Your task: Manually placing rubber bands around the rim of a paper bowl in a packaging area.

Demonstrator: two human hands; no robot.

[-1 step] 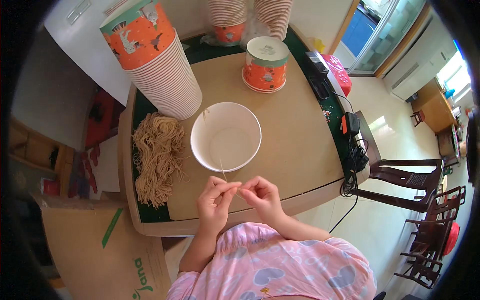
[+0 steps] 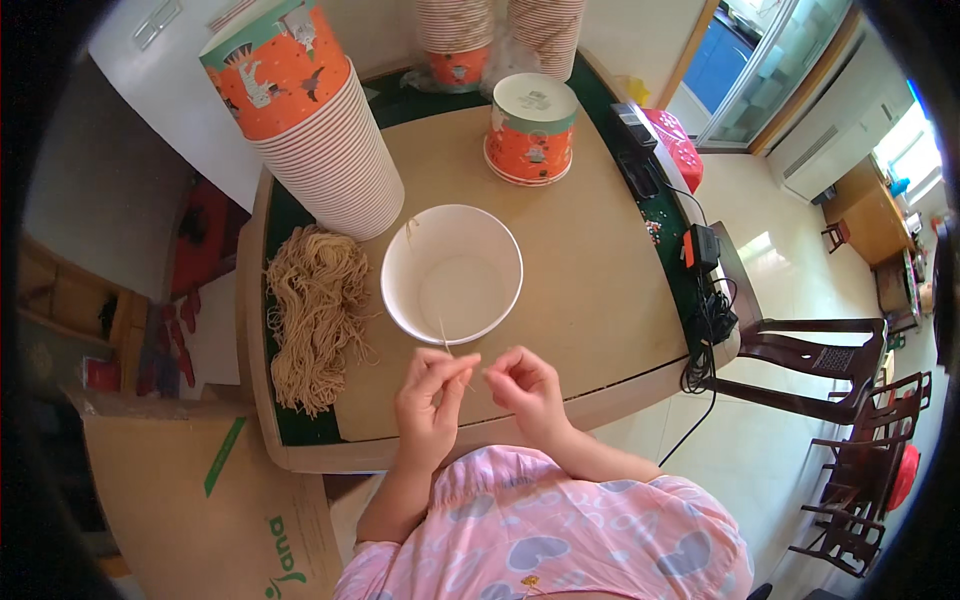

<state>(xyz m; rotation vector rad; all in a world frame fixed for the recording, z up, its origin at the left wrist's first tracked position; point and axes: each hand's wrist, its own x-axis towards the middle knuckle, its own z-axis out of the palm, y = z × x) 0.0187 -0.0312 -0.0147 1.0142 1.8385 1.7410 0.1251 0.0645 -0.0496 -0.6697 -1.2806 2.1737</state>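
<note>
My left hand (image 2: pixel 430 398) and my right hand (image 2: pixel 526 385) meet over the table's near edge, fingertips pinched together on a thin tan strand (image 2: pixel 446 340). The strand's free end points up toward the rim of an empty white paper bowl (image 2: pixel 452 272) just beyond the hands. A loose pile of the same tan strands (image 2: pixel 315 318) lies left of the bowl, on the brown table (image 2: pixel 600 290).
A tall leaning stack of orange-printed paper bowls (image 2: pixel 318 130) stands behind the pile. One upturned orange bowl (image 2: pixel 531 130) sits at the far side, with more stacks (image 2: pixel 456 40) behind. Power adapter and cables (image 2: pixel 706 262) hang at the right edge. Dark chairs (image 2: pixel 820 350) right, cardboard box (image 2: pixel 200 500) lower left.
</note>
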